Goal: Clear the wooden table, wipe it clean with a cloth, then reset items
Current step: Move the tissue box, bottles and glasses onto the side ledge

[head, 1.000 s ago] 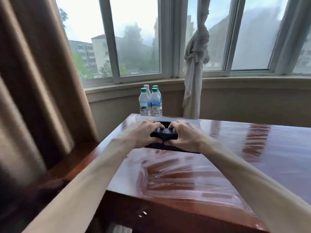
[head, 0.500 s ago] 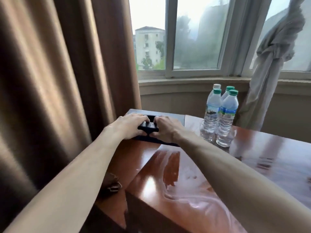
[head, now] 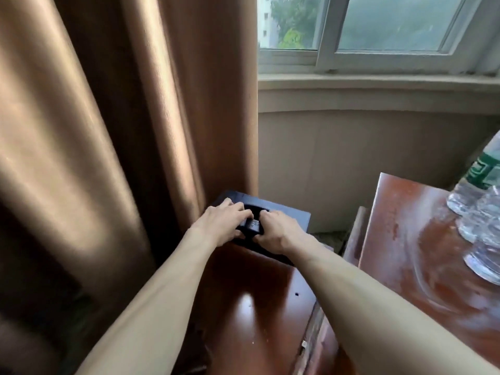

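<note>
I see both hands on a dark tray (head: 295, 212) that holds a small black object (head: 250, 226); the left hand (head: 219, 226) and right hand (head: 276, 234) curl their fingers round that object from either side, pinching it between them. Pale marks show on its top, too blurred for me to read. A bottle (head: 484, 169) at the right edge carries a green label whose print I cannot make out. The tray sits on a low dark wood ledge (head: 243, 307) by the brown curtain (head: 108, 117), left of the table (head: 405, 239). Half a second ago the tray was nearer the bottles, which stood in full view; now it is farther left, against the curtain.
</note>
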